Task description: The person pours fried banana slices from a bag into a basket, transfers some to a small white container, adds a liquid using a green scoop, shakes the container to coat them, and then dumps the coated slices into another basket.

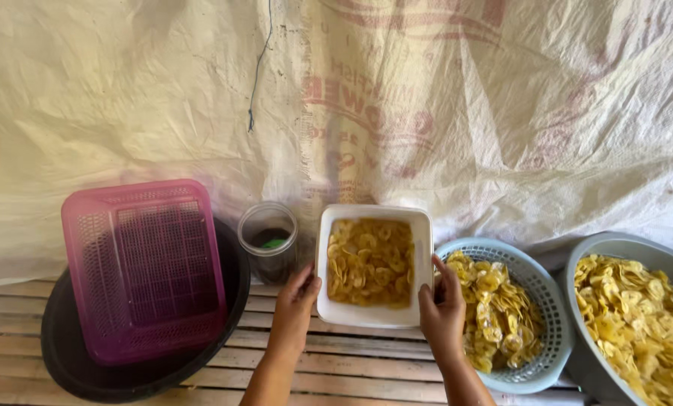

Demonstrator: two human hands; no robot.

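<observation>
Here, left hand and right hand clamped on white tub edges, blue basket touching right, jar near left.

Pink crate, jar, grey basin.

The grey bowl of yellow chips is cut off by the right edge and bottom.
</observation>
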